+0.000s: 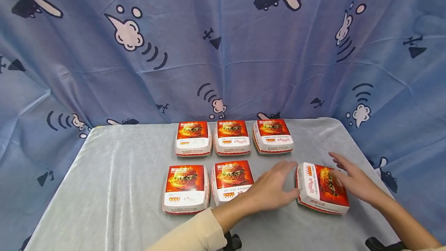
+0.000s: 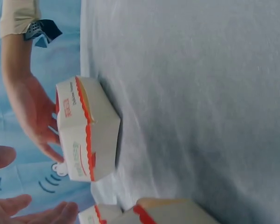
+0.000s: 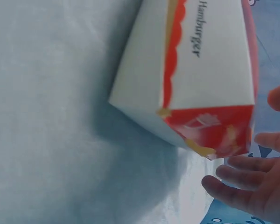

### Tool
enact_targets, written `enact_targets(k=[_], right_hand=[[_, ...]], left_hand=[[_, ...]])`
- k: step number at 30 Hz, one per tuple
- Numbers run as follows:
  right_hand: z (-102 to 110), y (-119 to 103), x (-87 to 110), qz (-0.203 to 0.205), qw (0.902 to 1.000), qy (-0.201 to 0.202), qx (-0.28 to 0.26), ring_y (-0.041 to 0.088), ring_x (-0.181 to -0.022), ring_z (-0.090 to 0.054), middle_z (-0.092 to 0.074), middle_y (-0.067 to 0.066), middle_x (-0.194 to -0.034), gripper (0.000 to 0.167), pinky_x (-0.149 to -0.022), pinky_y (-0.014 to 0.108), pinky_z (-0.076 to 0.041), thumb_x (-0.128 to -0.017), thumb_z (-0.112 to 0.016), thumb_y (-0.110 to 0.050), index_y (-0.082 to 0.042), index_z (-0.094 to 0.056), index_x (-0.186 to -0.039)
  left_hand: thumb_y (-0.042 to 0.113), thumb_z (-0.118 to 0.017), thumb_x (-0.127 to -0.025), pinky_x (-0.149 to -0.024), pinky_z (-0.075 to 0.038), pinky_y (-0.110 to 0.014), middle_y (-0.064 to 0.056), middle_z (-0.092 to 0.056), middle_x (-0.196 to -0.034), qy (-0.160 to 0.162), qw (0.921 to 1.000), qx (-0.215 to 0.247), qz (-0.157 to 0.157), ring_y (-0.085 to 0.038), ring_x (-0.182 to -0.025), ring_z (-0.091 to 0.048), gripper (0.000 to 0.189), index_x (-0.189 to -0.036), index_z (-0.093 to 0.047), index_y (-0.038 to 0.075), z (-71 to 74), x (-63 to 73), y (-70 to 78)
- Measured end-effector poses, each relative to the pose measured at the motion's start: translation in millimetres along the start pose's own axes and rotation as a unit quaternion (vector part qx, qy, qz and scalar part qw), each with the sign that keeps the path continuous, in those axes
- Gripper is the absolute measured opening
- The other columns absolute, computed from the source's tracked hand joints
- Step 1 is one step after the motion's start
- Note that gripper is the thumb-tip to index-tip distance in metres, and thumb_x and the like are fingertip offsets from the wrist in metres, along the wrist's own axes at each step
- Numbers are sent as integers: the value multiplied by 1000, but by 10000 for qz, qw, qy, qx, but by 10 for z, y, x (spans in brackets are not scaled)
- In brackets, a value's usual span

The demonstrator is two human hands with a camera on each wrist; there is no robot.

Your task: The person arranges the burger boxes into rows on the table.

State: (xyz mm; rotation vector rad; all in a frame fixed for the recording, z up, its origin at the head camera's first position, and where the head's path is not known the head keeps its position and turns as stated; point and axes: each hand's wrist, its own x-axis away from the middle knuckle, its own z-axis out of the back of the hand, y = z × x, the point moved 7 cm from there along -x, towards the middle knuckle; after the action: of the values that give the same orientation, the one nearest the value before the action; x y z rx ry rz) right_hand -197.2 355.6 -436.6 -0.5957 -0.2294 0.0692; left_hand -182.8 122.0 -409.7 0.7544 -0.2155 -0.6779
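A hamburger box (image 1: 324, 191), turned at an angle, lies on the cloth at the right with its red burger picture up. On its left side my left hand (image 1: 270, 189) hovers with fingers and thumb spread, the fingertips near the box's edge. My right hand (image 1: 357, 181) is at its right side, fingers extended by the lid. In the right wrist view, the relaxed fingers of the right hand (image 3: 256, 182) show beside the box's red corner (image 3: 214, 128). The left wrist view shows the same box (image 2: 88, 130) between the hands, neither one curled round it.
Three more hamburger boxes (image 1: 231, 138) stand in a back row. Two others, one box (image 1: 186, 189) and a second box (image 1: 230, 179) partly behind my left forearm, form a front row. A grey cloth (image 1: 132, 189) covers the table; a blue printed curtain (image 1: 188, 42) hangs behind.
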Motion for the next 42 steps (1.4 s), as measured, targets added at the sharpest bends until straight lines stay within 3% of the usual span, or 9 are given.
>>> enact_targets(k=[8,19,27,36,42], right_hand=[[-72,-44,26,-83,9999,64,-28,61,-119,-42,-34,45,-140,62,-88,72,-43,-102,-50,-20,10,-24,-150],[-170,-180,-31,-33,9999,135,19,58,-123,-42,-38,42,-141,61,-92,73,-39,-101,-54,-23,9,-30,-148],[-255,-307,-140,181,9997,106,-121,56,-126,-40,-39,39,-142,61,-95,74,-36,-101,-55,-24,7,-33,-148],[-294,-376,-210,251,9995,114,-149,54,-127,-41,-39,38,-143,61,-97,72,-35,-101,-55,-25,8,-34,-148],[-324,-471,-260,380,9989,105,-267,53,-128,-42,-41,37,-143,60,-99,71,-35,-100,-56,-24,8,-36,-147]], left_hand=[[41,-65,-93,-107,-40,-33,-4,-38,-156,-426,9986,-106,301,-15,-141,-37,70,-155,-37,22,-183,-19,1],[42,-64,-93,-103,-43,-28,-5,-39,-155,-850,9949,-535,72,-12,-138,-40,68,-153,-40,20,-309,-40,-13],[42,-64,-93,-103,-43,-28,-6,-37,-156,-989,9934,-550,161,-15,-138,-40,67,-153,-41,22,-325,-29,-45],[41,-65,-93,-100,-46,-29,-8,-33,-159,-930,9928,-731,172,-17,-133,-47,68,-154,-39,27,-311,-1,-65],[40,-66,-92,-99,-46,-30,3,-29,-161,-936,9910,-947,120,-14,-133,-47,69,-154,-38,29,-293,2,-32]])
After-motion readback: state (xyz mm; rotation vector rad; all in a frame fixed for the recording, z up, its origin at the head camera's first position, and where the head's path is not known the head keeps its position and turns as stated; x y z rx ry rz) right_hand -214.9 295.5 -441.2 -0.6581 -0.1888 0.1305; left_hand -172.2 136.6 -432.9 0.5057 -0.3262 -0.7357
